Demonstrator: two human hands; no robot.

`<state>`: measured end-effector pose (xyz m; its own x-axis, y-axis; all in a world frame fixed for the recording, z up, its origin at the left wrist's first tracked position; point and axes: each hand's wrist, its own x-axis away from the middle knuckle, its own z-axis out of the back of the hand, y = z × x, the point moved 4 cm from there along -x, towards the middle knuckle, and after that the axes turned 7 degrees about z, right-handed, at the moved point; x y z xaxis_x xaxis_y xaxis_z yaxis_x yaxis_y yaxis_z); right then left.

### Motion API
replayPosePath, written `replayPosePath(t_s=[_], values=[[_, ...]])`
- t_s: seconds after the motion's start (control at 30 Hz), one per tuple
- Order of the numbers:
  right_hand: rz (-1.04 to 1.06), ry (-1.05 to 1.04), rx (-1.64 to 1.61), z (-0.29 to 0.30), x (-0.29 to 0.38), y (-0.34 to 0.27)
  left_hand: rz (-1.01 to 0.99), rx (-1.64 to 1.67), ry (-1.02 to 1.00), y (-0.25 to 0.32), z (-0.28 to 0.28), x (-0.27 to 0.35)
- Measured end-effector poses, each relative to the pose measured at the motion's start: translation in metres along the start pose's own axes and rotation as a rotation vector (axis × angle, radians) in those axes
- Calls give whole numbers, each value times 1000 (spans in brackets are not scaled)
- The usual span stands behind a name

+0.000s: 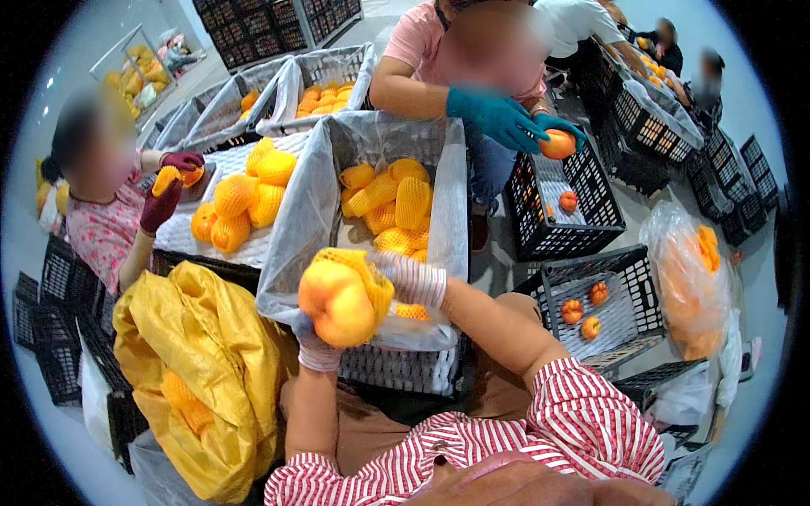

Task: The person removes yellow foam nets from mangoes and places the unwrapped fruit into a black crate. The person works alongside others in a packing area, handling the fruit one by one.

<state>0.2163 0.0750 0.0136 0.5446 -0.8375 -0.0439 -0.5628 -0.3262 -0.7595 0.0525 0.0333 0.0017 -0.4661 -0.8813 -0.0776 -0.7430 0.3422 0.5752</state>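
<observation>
Close before me is a large orange-yellow fruit (335, 307), apparently a peach, with a yellow foam net sleeve (357, 262) over its upper and right side. My left hand (316, 346), in a striped glove, grips the fruit from below. On the right, my right hand (411, 278), also gloved, is at the sleeve; its fingertips are partly hidden behind the netting. Under both hands stands a crate lined with translucent plastic (288, 253). Several fruits in yellow foam nets (386, 196) lie inside it.
Left of me bulges a yellow woven sack (209, 316) with foam nets inside. Netted fruits (253, 196) rest on white padding beyond it. Black crates (595, 303) with loose fruit stand at right, beside a plastic bag (690, 284). Two gloved co-workers (500, 120) (104, 209) handle fruit nearby.
</observation>
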Motion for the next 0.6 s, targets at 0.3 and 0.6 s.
replayPosePath(t_s=[0.3,0.6], values=[[-15,-50,-307,-29,16,-12,70,-220,121,5,-13,4],[674,485,981,-26,25,-78,-138,-722,292,14,-36,-28]])
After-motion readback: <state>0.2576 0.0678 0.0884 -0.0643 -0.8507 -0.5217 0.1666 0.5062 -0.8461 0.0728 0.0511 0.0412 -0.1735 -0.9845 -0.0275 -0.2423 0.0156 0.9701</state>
